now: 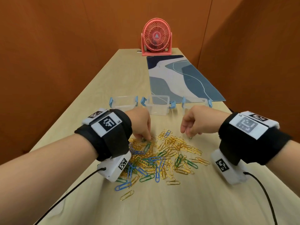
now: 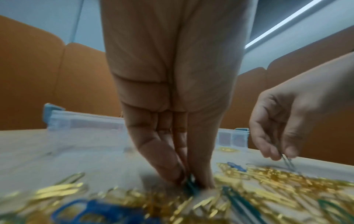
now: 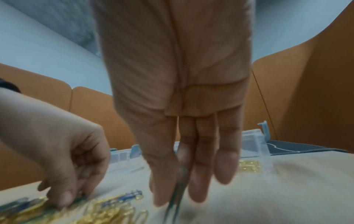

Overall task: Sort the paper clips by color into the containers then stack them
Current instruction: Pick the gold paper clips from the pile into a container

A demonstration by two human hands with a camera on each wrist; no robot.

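Sorting step underway: left hand (image 1: 140,122) fingers are pinching a green wire paper clip (image 2: 189,182) in the pile; right hand (image 1: 197,122) is gripping another green clip (image 3: 177,195); next, dropping both into one clear plastic container (image 1: 157,106).

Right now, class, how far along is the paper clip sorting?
Barely begun. Done: a few gold clips lie in the right container. In hand: the right hand pinches a dark green clip; the left hand pinches another in the pile. Left: most of the pile, then stacking the three separate containers.
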